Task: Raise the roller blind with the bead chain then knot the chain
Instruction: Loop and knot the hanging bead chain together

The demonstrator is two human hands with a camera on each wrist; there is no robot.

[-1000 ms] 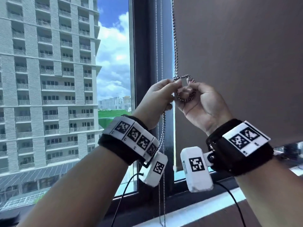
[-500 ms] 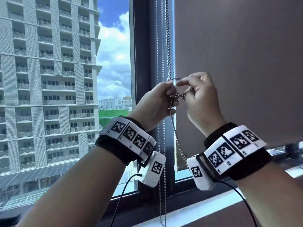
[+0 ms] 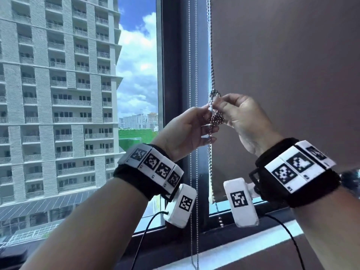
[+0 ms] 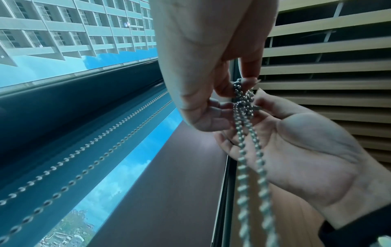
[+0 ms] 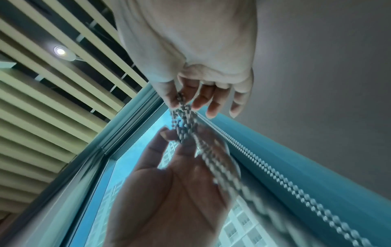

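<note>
The bead chain (image 3: 212, 61) hangs along the left edge of the grey-brown roller blind (image 3: 282, 75), whose hem sits low near the sill. At chest height the chain is bunched into a knot (image 3: 215, 115). My left hand (image 3: 206, 112) pinches it from the left and my right hand (image 3: 218, 106) pinches it from the right. In the left wrist view the left hand (image 4: 239, 88) grips the knot (image 4: 244, 100) between thumb and finger. The right hand (image 4: 253, 107) touches it, and two strands cross the right palm. In the right wrist view the right hand (image 5: 182, 102) pinches the chain (image 5: 184, 117) above the left hand (image 5: 175, 135).
A second, thinner bead chain (image 3: 191, 75) hangs against the dark window frame (image 3: 175, 75) just left of my hands. The sill (image 3: 253, 248) runs below. A tall building shows through the left pane. A slatted ceiling appears in both wrist views.
The open loop held a second ago has drawn into a tight bunch. My right hand rolled over the chain and back, and both hands shifted slightly right.
</note>
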